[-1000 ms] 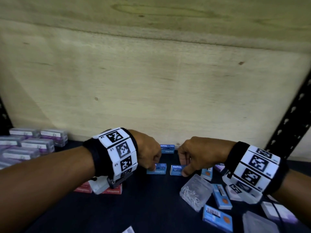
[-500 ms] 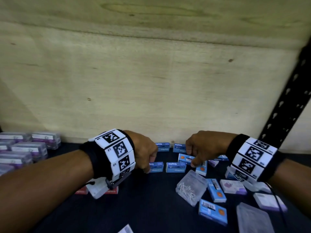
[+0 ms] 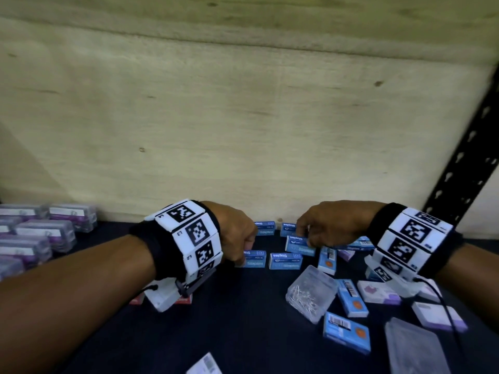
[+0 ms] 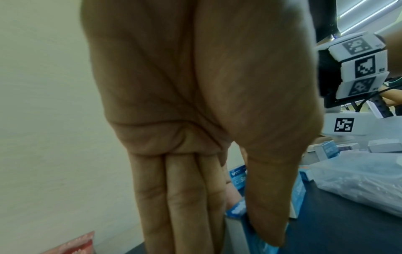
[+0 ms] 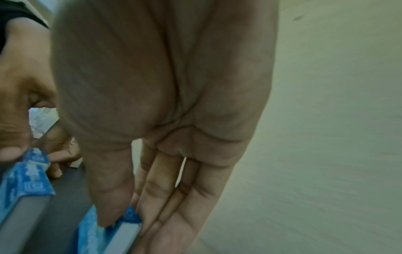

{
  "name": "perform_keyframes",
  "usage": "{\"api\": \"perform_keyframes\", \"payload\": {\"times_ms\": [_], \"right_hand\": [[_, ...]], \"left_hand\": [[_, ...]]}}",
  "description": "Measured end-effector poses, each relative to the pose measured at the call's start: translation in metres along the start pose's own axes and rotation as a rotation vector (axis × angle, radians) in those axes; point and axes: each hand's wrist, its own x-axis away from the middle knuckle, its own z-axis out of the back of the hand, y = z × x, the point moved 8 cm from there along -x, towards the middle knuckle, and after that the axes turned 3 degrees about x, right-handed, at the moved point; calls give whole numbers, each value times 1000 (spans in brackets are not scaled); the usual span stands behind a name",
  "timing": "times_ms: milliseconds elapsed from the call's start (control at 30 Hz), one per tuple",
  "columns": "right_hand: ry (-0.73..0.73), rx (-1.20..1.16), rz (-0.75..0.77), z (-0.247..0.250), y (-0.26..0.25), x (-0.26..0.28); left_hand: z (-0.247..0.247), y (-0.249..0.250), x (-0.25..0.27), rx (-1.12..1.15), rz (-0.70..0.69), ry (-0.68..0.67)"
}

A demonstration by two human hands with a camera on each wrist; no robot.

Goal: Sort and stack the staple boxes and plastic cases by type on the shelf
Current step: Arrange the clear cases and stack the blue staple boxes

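Small blue staple boxes lie on the dark shelf point(image 3: 243, 333) near the wooden back panel. My left hand point(image 3: 241, 253) pinches one blue staple box point(image 3: 255, 259) between thumb and fingers; the left wrist view shows that box point(image 4: 236, 210) in the pinch. My right hand point(image 3: 310, 236) pinches another blue box point(image 3: 299, 245) by its edge, and it shows again as the box point(image 5: 128, 217) under the thumb. A third blue box point(image 3: 285, 261) lies free between the two hands. Two more blue boxes point(image 3: 266, 228) stand against the panel.
Stacked clear cases with purple labels point(image 3: 46, 233) fill the left side. A clear case of pins point(image 3: 312, 296), loose blue boxes point(image 3: 351, 298), white-purple cases point(image 3: 378, 292) and a clear case point(image 3: 415, 349) lie on the right. Red boxes point(image 3: 185, 300) sit under my left wrist. A black upright point(image 3: 464, 168) bounds the right.
My right hand left the front blue box and took hold of another one further back and right. My left hand stayed on its box.
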Motion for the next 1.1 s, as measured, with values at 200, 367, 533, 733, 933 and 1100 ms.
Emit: {"api": "perform_keyframes", "payload": {"times_ms": [200,367,533,733,933,1100], "right_hand": [[7,41,103,1,-7,-2],[-1,69,130,0,-9,-3],[9,99,145,-2,-12,-3],[54,97,176,5,-22,-11],[164,80,213,23,-40,-30],[175,22,202,26,-47,-42]], "left_hand": [[1,2,0,-14,-7,10],[0,0,0,2,-10,9],[0,-1,0,11,-7,17],[0,-1,-1,26,-9,13],[-1,-6,-4,52,4,-8],[-4,-12,-1,35,22,10]]}}
